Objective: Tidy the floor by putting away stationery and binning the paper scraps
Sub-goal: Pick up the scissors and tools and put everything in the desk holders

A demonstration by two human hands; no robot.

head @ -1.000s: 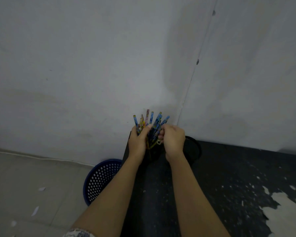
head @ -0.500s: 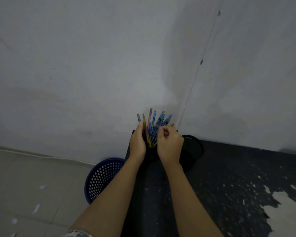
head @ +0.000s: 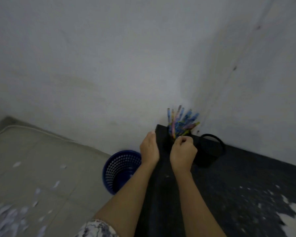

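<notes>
Scuffed black tabletop [head: 237,177], slim patterned pencils [head: 181,124] fanned, round perforated blue bin [head: 117,170]

The far side is closed off by the two walls [head: 109,65] that meet just behind the fanned pencils [head: 181,122]. Their near side is taken up by the right hand [head: 183,153] and the left hand [head: 149,149], and a second black cup [head: 212,149] stands just beside them. The nearer dark tabletop [head: 246,194] is left open, as is the mouth of the blue basket [head: 120,168] (seen from above).

pencils [head: 181,122] in blk holder [head: 166,142], R hand [head: 183,153] curled beside, L hand [head: 149,149] at table [head: 246,171] edge
</notes>
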